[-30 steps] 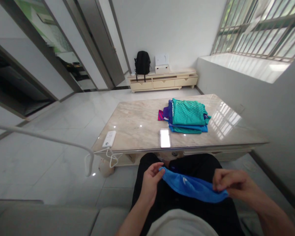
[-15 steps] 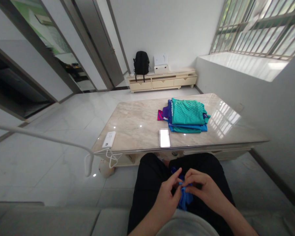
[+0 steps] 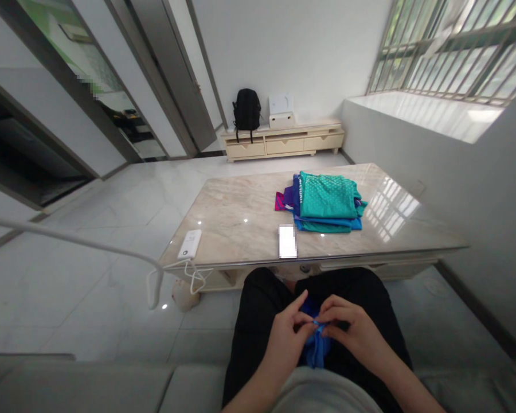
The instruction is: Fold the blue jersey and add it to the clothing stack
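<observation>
Marble coffee table (image 3: 241, 215) sitting mid-frame, folded teal and blue clothes stack (image 3: 327, 202) lying on its right part, white power bank (image 3: 190, 244) resting at its left edge. Black backpack (image 3: 246, 110) and white box (image 3: 282, 111) standing on the low cabinet (image 3: 284, 143) upper center.

Open marble tabletop (image 3: 241, 212) lies ahead between the white power bank (image 3: 190, 244) and the folded teal garment stack (image 3: 327, 202).

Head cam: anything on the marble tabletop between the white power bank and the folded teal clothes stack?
Only a blurred white rectangle near the front edge, between white power bank and folded teal clothes stack; otherwise bare marble tabletop.
</observation>
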`<state>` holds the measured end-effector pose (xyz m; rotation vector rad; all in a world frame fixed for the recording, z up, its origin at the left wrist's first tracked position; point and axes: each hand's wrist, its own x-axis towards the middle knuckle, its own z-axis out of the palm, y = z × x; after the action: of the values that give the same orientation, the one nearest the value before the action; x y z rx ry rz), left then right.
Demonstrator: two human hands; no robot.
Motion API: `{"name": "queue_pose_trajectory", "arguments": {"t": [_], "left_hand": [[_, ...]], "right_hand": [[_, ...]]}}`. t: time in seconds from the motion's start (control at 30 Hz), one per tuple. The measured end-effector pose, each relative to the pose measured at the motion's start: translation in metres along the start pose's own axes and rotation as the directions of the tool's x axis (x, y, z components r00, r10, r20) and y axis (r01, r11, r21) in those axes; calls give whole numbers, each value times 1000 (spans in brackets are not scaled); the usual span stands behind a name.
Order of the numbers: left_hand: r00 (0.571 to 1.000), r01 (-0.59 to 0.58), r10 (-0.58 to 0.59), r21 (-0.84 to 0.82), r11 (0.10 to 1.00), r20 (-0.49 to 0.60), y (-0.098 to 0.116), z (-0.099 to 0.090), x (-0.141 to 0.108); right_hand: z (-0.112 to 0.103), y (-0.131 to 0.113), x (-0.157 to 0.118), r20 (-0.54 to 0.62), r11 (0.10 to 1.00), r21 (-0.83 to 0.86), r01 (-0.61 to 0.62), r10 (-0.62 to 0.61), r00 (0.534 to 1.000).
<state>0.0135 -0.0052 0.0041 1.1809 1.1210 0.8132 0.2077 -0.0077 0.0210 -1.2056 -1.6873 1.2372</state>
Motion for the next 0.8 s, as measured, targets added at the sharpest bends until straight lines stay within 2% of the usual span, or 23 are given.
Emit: {"name": "queue_pose_trajectory", "arguments": {"t": [0.1, 0.17, 0.27, 0.37, 0.53, 0.67, 0.8], "left_hand": [[998, 54, -52, -88, 995, 29, 0, -2, 3], [999, 20, -18, -50, 999, 40, -1, -3, 3], [995, -96, 92, 155, 983, 34, -1, -3, -2], [985, -170, 164, 361, 917, 46, -4, -1, -5], [987, -158, 134, 514, 843, 85, -21, 1, 0], [993, -112, 111, 585, 804, 37, -39, -13, 9], [990, -128, 138, 542, 830, 23, -53, -35, 16]], "right_hand": [[-1, 0, 0, 11, 999, 36, -33, 33, 999], [-2, 0, 1, 9, 996, 71, -50, 50, 999], [-5, 0, 1, -28, 993, 98, -62, 65, 997], [-6, -2, 1, -59, 993, 99, -59, 65, 996], [-7, -3, -1, -109, 995, 100, -25, 36, 993], [-17, 0, -1, -159, 993, 119, -7, 26, 987], [-35, 5, -2, -237, 991, 130, 7, 24, 971]]}}
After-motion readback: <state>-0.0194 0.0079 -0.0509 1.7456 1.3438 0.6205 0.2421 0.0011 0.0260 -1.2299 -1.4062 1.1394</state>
